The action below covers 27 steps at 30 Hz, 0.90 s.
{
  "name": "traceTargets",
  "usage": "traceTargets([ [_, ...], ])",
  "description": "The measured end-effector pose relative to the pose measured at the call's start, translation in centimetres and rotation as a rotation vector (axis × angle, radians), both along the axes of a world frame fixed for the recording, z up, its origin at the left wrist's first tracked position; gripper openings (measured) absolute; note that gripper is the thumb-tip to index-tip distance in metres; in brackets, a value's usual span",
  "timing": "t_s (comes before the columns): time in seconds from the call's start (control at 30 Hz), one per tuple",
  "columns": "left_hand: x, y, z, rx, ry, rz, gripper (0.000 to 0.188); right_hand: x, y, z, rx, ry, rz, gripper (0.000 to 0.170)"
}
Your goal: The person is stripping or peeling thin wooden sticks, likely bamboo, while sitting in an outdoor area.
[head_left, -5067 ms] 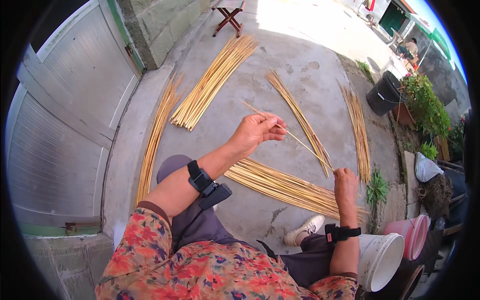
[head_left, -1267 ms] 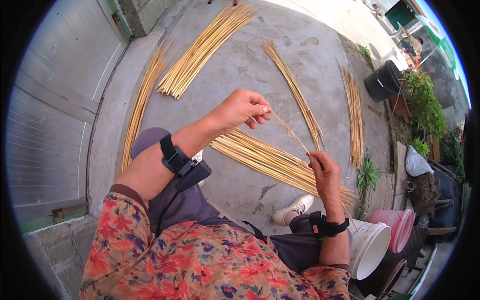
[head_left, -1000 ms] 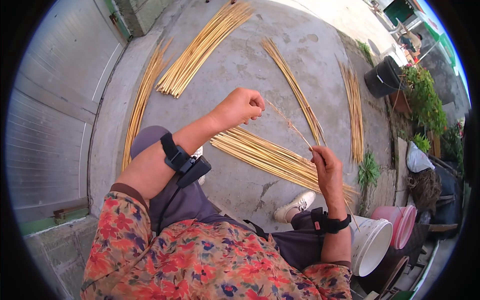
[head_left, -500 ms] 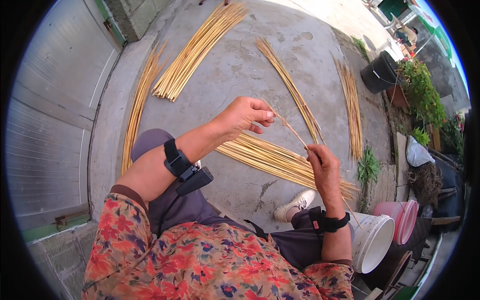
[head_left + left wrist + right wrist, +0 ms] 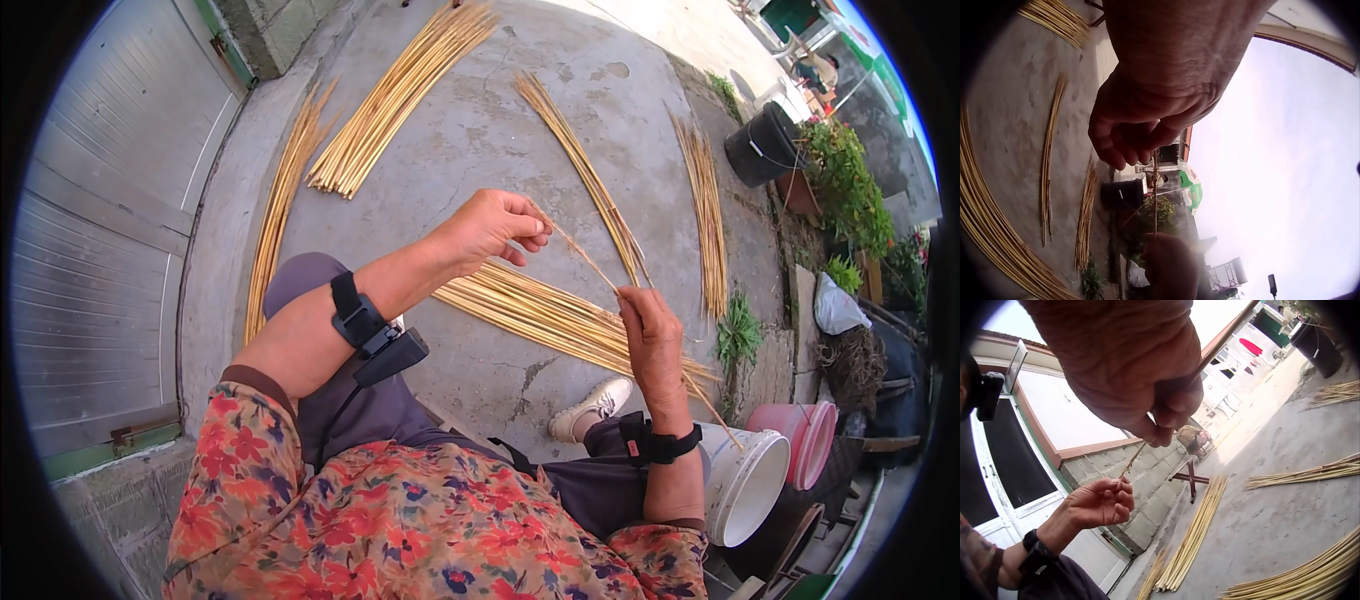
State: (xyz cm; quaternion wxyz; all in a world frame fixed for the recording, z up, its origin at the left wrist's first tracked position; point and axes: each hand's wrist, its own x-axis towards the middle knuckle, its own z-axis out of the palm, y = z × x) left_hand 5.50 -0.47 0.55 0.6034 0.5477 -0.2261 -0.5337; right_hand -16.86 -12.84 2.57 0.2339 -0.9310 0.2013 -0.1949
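Note:
A thin straw-coloured stalk (image 5: 577, 248) spans the gap between both hands, above the concrete. Its thin, brownish end is pinched between thumb and fingertips of my left hand (image 5: 495, 235). Further along, my right hand (image 5: 653, 335) grips it with curled fingers, and the stalk's other end (image 5: 715, 410) sticks out behind the wrist over a white bucket. In the right wrist view, the left hand (image 5: 1100, 505) holds the frayed tip (image 5: 1127, 467). Directly below lies a broad bundle of stalks (image 5: 545, 315).
More stalk bundles lie around: a thick one (image 5: 400, 105), a narrow one (image 5: 285, 215) by the metal door, a small one (image 5: 590, 175) ahead, another (image 5: 705, 215) at right. White bucket (image 5: 745, 490), pink bucket (image 5: 805, 440), black bucket (image 5: 762, 145) and plants (image 5: 845, 190) line the right side.
About a second ago the left fingers were off the stalk's tip; now they pinch it again. The stalk's rear end shows further out past the right wrist.

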Motion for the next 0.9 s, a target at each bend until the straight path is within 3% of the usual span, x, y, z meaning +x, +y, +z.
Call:
traceTargets([
  [0.53,0.19,-0.12,-0.11,-0.024,0.132,0.008,0.014,0.02,-0.07,-0.01,-0.141,-0.033,0.034,0.012],
  [0.9,0.22,-0.18,-0.23,-0.008,0.055,-0.004,0.013,0.05,-0.04,0.06,-0.156,-0.008,0.033,0.012],
])
